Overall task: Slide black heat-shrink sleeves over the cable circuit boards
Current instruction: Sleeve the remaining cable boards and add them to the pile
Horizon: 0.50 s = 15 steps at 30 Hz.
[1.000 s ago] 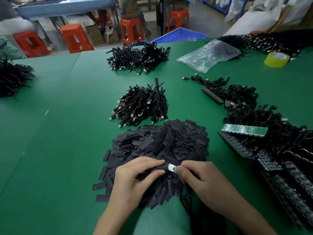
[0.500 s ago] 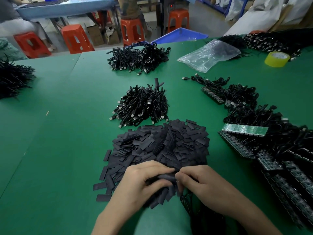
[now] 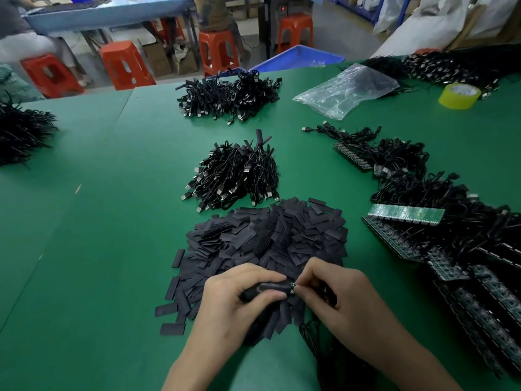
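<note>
- Looking down through the head camera, I see both hands meeting close to the near edge of the green bench (image 3: 98, 249), above a pile of flat black sleeves (image 3: 267, 238).
- The left hand (image 3: 234, 294) grips one black heat-shrink sleeve (image 3: 270, 286) between thumb and curled fingers.
- The right hand (image 3: 338, 294) pinches the circuit board (image 3: 292, 288), whose tip shows at the sleeve's right end.
- Beyond the pile lie bundled cables (image 3: 236, 173); rows of boards (image 3: 406, 214) line the right edge.
</note>
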Available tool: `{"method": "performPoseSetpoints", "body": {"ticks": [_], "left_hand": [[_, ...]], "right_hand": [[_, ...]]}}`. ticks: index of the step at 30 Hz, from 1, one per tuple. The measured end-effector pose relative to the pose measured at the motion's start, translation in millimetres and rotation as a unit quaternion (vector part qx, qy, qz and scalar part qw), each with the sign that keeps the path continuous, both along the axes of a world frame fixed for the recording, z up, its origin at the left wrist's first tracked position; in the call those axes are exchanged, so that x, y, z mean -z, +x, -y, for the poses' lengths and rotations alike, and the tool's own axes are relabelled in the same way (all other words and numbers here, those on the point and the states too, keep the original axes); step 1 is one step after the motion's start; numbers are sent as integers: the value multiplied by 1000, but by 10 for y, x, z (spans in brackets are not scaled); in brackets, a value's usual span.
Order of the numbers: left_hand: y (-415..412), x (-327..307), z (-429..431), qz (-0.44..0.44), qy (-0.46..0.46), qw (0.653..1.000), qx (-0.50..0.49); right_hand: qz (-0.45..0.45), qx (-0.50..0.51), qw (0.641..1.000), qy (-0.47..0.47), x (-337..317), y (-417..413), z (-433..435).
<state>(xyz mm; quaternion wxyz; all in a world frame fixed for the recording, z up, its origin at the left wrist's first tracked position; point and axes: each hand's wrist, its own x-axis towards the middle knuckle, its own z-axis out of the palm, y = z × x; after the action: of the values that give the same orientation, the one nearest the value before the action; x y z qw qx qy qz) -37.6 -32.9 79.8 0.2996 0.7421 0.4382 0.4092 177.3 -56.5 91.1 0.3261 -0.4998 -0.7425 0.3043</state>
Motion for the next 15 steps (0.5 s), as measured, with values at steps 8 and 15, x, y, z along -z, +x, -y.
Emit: {"method": "performPoseSetpoints", "body": {"ticks": [8,15], "left_hand": [[36,-14,3,8,-9,999,-32],[109,-43,28,21,-2,999,-40]], "right_hand": [[-11,46,998,51,40,-29,42],[-13,116,985,127,137,-47,75]]}}
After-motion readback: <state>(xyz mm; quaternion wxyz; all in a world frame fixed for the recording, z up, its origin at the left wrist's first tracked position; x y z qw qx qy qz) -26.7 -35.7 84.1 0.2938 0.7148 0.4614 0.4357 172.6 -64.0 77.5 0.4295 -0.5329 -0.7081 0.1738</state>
